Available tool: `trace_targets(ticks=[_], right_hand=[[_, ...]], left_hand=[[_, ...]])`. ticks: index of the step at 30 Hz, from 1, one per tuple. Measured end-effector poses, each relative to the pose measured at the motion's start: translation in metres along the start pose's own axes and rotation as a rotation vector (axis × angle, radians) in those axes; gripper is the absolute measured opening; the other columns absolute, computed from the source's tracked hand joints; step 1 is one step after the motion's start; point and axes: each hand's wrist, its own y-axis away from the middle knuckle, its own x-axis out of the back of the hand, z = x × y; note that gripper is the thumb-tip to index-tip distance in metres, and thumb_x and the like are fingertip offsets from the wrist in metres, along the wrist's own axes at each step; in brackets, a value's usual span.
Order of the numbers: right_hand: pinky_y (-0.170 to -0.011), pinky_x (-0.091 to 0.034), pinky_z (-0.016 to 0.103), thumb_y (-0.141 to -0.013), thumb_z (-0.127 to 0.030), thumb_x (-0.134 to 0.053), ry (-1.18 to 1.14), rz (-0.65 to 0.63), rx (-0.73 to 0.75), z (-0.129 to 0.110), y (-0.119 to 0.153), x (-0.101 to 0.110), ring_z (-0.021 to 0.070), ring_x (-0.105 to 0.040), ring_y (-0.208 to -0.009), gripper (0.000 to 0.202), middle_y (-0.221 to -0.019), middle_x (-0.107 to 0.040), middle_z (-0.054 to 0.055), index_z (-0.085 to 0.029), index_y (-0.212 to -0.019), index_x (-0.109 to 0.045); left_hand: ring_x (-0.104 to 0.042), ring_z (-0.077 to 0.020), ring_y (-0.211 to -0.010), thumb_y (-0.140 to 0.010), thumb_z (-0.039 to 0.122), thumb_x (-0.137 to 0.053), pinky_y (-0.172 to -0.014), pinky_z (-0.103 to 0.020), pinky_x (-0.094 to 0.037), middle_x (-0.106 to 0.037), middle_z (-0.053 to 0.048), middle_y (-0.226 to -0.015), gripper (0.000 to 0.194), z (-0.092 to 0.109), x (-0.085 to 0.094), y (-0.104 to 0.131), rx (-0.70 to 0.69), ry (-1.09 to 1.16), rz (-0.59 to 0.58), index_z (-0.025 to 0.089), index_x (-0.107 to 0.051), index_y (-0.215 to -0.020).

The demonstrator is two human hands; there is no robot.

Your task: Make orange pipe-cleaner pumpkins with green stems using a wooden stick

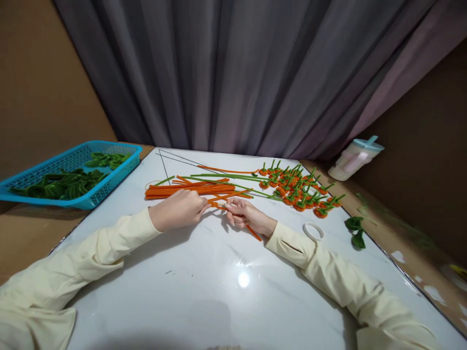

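Observation:
Near the middle of the white table, my left hand is closed on one side of some orange stems, and my right hand pinches them on the other side. An orange end sticks out below my right hand. Just beyond my left hand lies a bundle of orange stems. Green stems stretch behind it toward the right. Several small orange pumpkin shapes with green stalks stand grouped beyond my right hand. The fingertips hide part of what they hold.
At the left a blue basket holds green leaf shapes. A white ring lies by my right sleeve, with dark green leaves farther right. A lidded cup stands at the back right. Grey curtains hang behind the table.

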Motion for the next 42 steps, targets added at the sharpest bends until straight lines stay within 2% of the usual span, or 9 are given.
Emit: trace_targets(ticks=[6,11,16,20,24,29,33,36,42], right_hand=[[-0.032,-0.009,0.015,-0.077,-0.03,-0.062,0.0,0.023,0.025,0.003,0.003,0.006,0.0013,-0.012,-0.032,0.026,-0.051,-0.056,-0.007,-0.021,-0.085,-0.039],[-0.032,-0.008,0.015,-0.075,-0.031,-0.065,0.007,0.011,0.043,0.006,0.003,0.009,0.0021,-0.015,-0.032,0.03,-0.045,-0.053,-0.008,-0.022,-0.086,-0.039],[-0.033,-0.009,0.015,-0.074,-0.031,-0.066,0.002,0.018,0.048,0.007,0.002,0.006,0.0031,-0.019,-0.031,0.03,-0.042,-0.049,-0.009,-0.021,-0.085,-0.041],[-0.033,-0.01,0.015,-0.069,-0.026,-0.067,-0.04,0.066,0.058,0.005,-0.001,0.009,0.003,-0.017,-0.034,0.03,-0.042,-0.038,-0.011,-0.021,-0.078,-0.039],[-0.033,-0.007,0.016,-0.07,-0.024,-0.063,-0.083,0.136,0.098,0.004,-0.006,0.015,0.0033,-0.01,-0.037,0.027,-0.042,-0.028,-0.012,-0.02,-0.07,-0.036],[-0.034,-0.007,0.016,-0.072,-0.027,-0.064,-0.087,0.201,0.136,0.005,-0.007,0.016,0.0024,-0.011,-0.038,0.029,-0.045,-0.035,-0.011,-0.019,-0.071,-0.037],[-0.034,-0.008,0.016,-0.072,-0.029,-0.066,-0.061,0.218,0.141,0.004,-0.005,0.009,0.0014,-0.014,-0.036,0.03,-0.049,-0.046,-0.008,-0.019,-0.073,-0.038],[-0.033,-0.009,0.016,-0.072,-0.029,-0.067,-0.038,0.218,0.141,0.002,-0.003,0.004,0.0011,-0.016,-0.035,0.029,-0.05,-0.05,-0.007,-0.019,-0.075,-0.04],[-0.033,-0.009,0.017,-0.07,-0.032,-0.069,-0.004,0.197,0.114,0.001,-0.001,0.0,0.001,-0.016,-0.034,0.029,-0.043,-0.041,-0.009,-0.017,-0.069,-0.044]], left_hand=[[-0.032,-0.0085,-0.041,-0.088,0.026,-0.039,-0.046,-0.025,-0.021,-0.043,0.001,-0.045,0.041,-0.005,0.011,-0.001,-0.049,0.29,-0.068,0.013,-0.059,-0.054],[-0.03,-0.0075,-0.04,-0.083,0.035,-0.048,-0.041,-0.022,-0.022,-0.036,0.004,-0.045,0.034,-0.015,0.015,-0.004,-0.034,0.687,-0.334,0.014,-0.065,-0.063],[-0.014,-0.0066,-0.035,-0.08,0.044,-0.056,-0.031,-0.021,-0.015,-0.02,0.008,-0.041,0.031,-0.029,-0.008,-0.012,0.062,1.26,-0.621,0.016,-0.063,-0.067],[-0.007,-0.0049,-0.037,-0.081,0.041,-0.056,-0.029,-0.018,-0.009,-0.014,0.01,-0.045,0.03,-0.032,-0.027,-0.018,0.116,1.647,-0.488,0.016,-0.055,-0.065],[-0.007,-0.0043,-0.037,-0.087,0.038,-0.048,-0.029,-0.015,-0.013,-0.012,0.011,-0.047,0.033,-0.016,-0.031,-0.02,0.208,1.775,-0.336,0.018,-0.04,-0.062],[-0.014,-0.0044,-0.034,-0.089,0.043,-0.042,-0.032,-0.016,-0.026,-0.014,0.012,-0.046,0.033,0.006,-0.037,-0.02,0.253,1.695,-0.151,0.019,-0.039,-0.067],[-0.032,-0.0069,-0.03,-0.09,0.041,-0.038,-0.037,-0.019,-0.032,-0.029,0.011,-0.039,0.03,0.012,-0.04,-0.017,0.262,1.252,0.07,0.018,-0.045,-0.072],[-0.047,-0.0093,-0.039,-0.092,0.033,-0.036,-0.05,-0.022,-0.039,-0.045,0.007,-0.045,0.029,0.013,-0.04,-0.015,0.172,0.875,0.195,0.017,-0.05,-0.072],[-0.059,-0.0143,-0.06,-0.093,0.024,-0.035,-0.057,-0.023,-0.04,-0.061,-0.003,-0.068,0.023,0.01,-0.053,-0.014,0.074,0.482,0.347,0.015,-0.052,-0.081]])
